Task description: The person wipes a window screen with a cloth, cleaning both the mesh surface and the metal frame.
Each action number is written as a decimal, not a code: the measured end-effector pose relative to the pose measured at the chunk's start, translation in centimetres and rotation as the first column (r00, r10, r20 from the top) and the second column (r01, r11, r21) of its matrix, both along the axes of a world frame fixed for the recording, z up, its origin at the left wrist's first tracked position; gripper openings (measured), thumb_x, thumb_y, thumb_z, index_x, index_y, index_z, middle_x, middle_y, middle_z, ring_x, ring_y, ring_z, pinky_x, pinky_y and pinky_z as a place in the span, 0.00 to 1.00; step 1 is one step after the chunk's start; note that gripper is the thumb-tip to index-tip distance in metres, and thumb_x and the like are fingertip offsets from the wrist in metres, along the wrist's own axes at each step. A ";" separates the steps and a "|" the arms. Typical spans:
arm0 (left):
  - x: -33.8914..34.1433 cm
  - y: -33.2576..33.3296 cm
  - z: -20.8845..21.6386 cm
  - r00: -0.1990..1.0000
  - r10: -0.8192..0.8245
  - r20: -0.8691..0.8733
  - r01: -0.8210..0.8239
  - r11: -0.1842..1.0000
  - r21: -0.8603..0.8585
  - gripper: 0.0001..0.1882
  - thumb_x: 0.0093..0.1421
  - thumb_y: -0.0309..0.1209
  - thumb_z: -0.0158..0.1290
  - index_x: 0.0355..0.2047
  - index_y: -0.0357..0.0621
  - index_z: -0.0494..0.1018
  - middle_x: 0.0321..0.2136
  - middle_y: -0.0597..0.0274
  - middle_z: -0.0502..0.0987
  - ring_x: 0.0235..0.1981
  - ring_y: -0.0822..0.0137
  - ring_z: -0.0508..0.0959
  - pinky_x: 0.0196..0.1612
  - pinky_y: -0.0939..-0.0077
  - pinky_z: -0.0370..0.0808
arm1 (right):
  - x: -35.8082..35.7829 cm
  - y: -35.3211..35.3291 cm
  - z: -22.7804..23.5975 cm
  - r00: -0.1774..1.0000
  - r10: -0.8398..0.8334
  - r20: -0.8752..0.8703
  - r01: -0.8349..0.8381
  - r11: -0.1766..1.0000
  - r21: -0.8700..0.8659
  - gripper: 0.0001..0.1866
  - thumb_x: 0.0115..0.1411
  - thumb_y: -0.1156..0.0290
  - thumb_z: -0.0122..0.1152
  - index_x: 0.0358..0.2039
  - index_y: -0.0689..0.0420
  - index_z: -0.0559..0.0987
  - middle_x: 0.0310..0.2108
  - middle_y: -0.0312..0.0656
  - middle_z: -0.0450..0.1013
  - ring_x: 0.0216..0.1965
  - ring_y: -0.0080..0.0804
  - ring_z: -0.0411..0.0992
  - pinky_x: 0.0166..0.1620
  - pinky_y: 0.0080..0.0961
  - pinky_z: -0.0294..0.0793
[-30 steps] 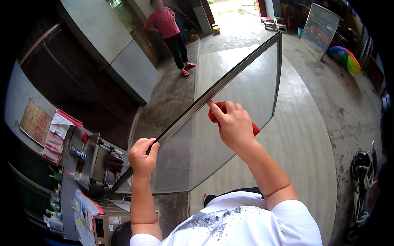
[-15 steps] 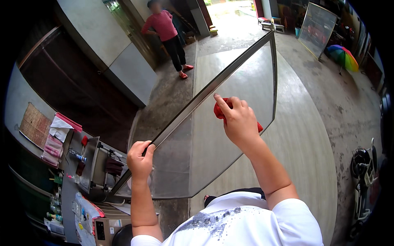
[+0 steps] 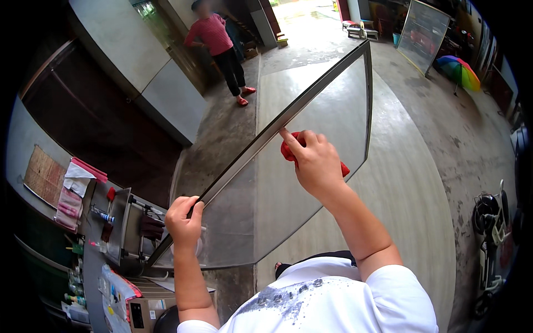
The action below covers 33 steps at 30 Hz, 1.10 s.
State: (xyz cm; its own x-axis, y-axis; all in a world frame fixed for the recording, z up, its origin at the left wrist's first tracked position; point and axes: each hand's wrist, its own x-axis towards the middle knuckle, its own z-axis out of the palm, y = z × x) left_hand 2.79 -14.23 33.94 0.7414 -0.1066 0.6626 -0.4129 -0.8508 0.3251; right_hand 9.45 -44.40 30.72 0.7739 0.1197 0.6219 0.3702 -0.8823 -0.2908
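Note:
A large framed mesh screen (image 3: pixel 311 161) with a dark metal frame stands tilted before me, its top edge running from lower left to upper right. My left hand (image 3: pixel 184 222) is closed round that top edge near its lower-left end. In my right hand (image 3: pixel 319 164) is a bunched red cloth (image 3: pixel 290 146), pressed against the mesh near the middle. The index finger of this hand reaches along the inner side of the top frame bar. Part of the cloth pokes out below the palm; the rest is hidden under the fingers.
A person in a striped top (image 3: pixel 212 34) stands at the far left. Another screen (image 3: pixel 425 36) and a rainbow umbrella (image 3: pixel 458 72) are at the far right, a small wheeled vehicle (image 3: pixel 491 238) at the right. On the left are hanging towels (image 3: pixel 75 191) and a cardboard box (image 3: pixel 145 312).
My right hand and the red cloth have shifted slightly left, closer to the top frame bar. The left hand keeps its grip on the frame, and the whole view has turned a little.

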 end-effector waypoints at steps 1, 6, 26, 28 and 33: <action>0.1 0.0 -0.1 1.000 -0.013 -0.003 0.013 1.000 -0.003 0.08 0.50 0.22 0.59 0.31 0.32 0.77 0.26 0.55 0.77 0.28 0.62 0.76 0.33 0.74 0.71 | -0.1 0.0 0.2 1.000 -0.008 0.000 0.008 1.000 0.010 0.36 0.49 0.80 0.59 0.59 0.41 0.67 0.42 0.39 0.69 0.39 0.36 0.69 0.41 0.34 0.72; 0.5 0.1 -0.7 0.999 -0.015 0.030 0.016 0.998 -0.055 0.08 0.49 0.24 0.61 0.30 0.35 0.77 0.25 0.56 0.77 0.26 0.59 0.76 0.31 0.72 0.71 | -0.2 -0.5 0.3 1.000 0.018 -0.013 -0.018 1.000 0.015 0.38 0.50 0.78 0.58 0.62 0.42 0.63 0.43 0.41 0.68 0.40 0.38 0.68 0.43 0.33 0.71; -0.6 1.3 -1.2 1.000 -0.031 0.004 0.031 0.997 -0.077 0.08 0.50 0.24 0.60 0.30 0.34 0.77 0.25 0.55 0.76 0.27 0.59 0.76 0.32 0.73 0.71 | -0.5 -2.2 0.1 0.990 -0.115 -0.082 0.116 0.993 0.008 0.40 0.51 0.79 0.56 0.65 0.40 0.59 0.47 0.43 0.66 0.43 0.38 0.69 0.45 0.34 0.71; -0.8 1.4 -1.3 0.999 -0.036 0.001 0.036 0.997 -0.070 0.08 0.51 0.23 0.60 0.31 0.33 0.77 0.26 0.56 0.76 0.27 0.61 0.76 0.33 0.74 0.71 | -0.6 -2.3 0.2 0.990 -0.110 -0.093 0.111 0.994 0.005 0.39 0.52 0.79 0.56 0.65 0.40 0.59 0.47 0.43 0.66 0.43 0.38 0.69 0.45 0.34 0.71; -0.9 1.4 -1.6 0.998 -0.056 0.030 0.057 0.998 -0.034 0.08 0.50 0.25 0.61 0.31 0.34 0.77 0.26 0.55 0.76 0.27 0.59 0.76 0.32 0.72 0.72 | -0.7 -2.4 0.3 0.991 -0.106 -0.082 0.107 0.994 0.016 0.38 0.52 0.78 0.57 0.63 0.39 0.61 0.46 0.42 0.67 0.43 0.38 0.69 0.45 0.34 0.71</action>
